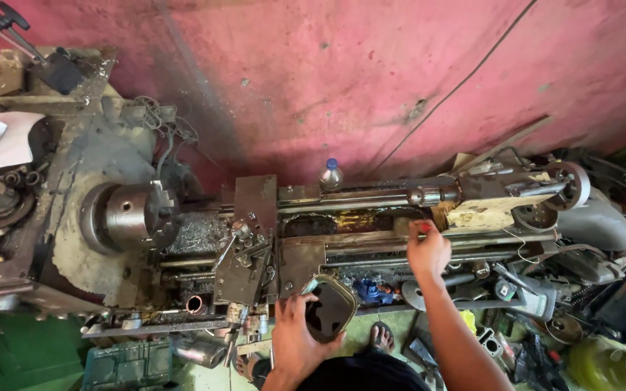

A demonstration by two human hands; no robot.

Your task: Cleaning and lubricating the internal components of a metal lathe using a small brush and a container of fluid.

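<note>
- Left hand [295, 337] closed round edge of dark rounded tin [331, 310], held tilted just in front of lathe [255, 239], near the apron.
- Right hand [427, 250] reached over the lathe bed, fingers pinched on a small red-tipped item [424, 226]; too small to tell what it was, poss. a brush or pen.
- Tailstock [501, 195] just right of that hand; chuck [132, 215] well apart at left.
- Plastic bottle w/ blue cap [331, 175] stood upright behind bed, by pink wall [371, 80].
- Sandalled foot [381, 337] on floor below.
</note>
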